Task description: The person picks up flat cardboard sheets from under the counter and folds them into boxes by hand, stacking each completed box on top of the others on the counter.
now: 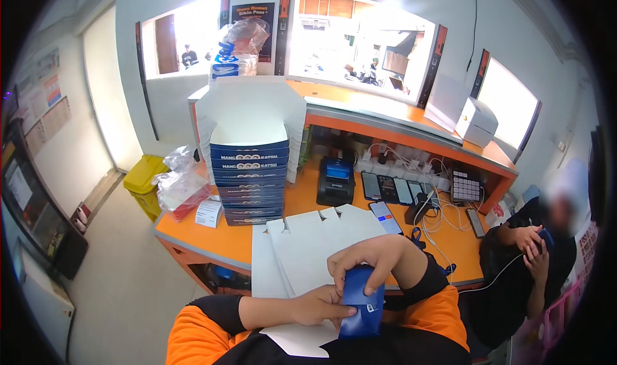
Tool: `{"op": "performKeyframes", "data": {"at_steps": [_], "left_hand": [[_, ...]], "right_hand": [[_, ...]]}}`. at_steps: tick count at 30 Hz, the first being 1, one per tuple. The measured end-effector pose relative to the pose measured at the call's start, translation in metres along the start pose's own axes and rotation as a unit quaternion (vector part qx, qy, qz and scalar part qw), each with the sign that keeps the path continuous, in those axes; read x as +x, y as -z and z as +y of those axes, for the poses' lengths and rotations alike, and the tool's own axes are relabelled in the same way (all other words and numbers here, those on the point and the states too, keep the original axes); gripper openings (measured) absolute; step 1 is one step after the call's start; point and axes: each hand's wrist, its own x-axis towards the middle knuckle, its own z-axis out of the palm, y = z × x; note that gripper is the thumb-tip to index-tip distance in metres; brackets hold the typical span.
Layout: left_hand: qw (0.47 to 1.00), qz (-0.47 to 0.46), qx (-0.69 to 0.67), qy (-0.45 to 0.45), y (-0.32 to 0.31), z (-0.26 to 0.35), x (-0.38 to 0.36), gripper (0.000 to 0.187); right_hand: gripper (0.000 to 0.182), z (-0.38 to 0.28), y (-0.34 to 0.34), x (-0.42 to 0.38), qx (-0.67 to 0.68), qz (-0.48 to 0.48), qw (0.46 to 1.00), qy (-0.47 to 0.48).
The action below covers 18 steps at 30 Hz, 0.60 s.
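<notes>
Close to my body, a small blue folded carton [361, 307] is gripped between both hands. My left hand [321, 306] pinches its left side, thumb lying across the front. From above, my right hand [373, 265] wraps round the upper part with its fingers bent over the top and front. White unfolded cardboard sheets [321, 239] lie on the orange counter just beyond my hands, and another white flap [299, 339] shows below my left forearm. Behind the sheets rises a tall stack of open blue-and-white boxes [249, 191].
On the orange desk [450, 243] are a card terminal [335, 182], several phones [385, 188], cables and a calculator [467, 188]. A receipt [208, 213] and plastic bag [180, 185] are left, near a yellow bin [144, 178]. A seated person [533, 255] holds a phone at right.
</notes>
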Motion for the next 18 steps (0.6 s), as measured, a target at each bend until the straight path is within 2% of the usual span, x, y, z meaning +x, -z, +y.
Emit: {"op": "performKeyframes", "data": {"at_steps": [3,4,5,7,8,11,12,15,18], "left_hand": [[0.998,0.01,-0.055,-0.033,-0.01,0.001,0.001,0.032],[0.997,0.019,-0.071,-0.038,-0.01,0.0,0.001,0.031],[0.995,0.029,-0.086,-0.042,-0.01,0.0,0.0,0.03],[0.998,0.033,-0.047,0.013,-0.016,0.009,-0.002,0.032],[0.998,0.035,-0.027,0.041,-0.017,0.014,-0.003,0.032],[0.996,-0.027,0.052,0.06,-0.002,0.0,0.009,0.028],[0.998,-0.038,0.007,0.048,-0.003,-0.002,0.009,0.022],[0.997,-0.08,0.0,0.004,0.001,-0.006,0.014,0.019],[0.991,-0.12,0.022,0.052,-0.004,0.016,0.012,0.021]], "right_hand": [[0.03,-0.002,-0.006,-0.008,-0.075,0.183,0.979,-0.044],[0.028,-0.001,-0.008,-0.009,-0.06,0.251,0.965,-0.042],[0.027,-0.001,-0.01,-0.01,-0.05,0.234,0.97,-0.038],[0.026,0.001,-0.014,-0.012,-0.031,0.199,0.979,-0.027],[0.024,-0.003,-0.018,-0.011,-0.04,0.139,0.989,-0.031],[0.023,-0.012,-0.021,-0.011,-0.074,0.042,0.996,-0.004],[0.02,-0.019,-0.024,-0.015,-0.067,0.078,0.994,-0.037],[0.018,-0.021,-0.031,-0.021,-0.084,0.067,0.994,0.004],[0.014,-0.023,-0.036,-0.022,-0.046,0.096,0.994,-0.015]]}}
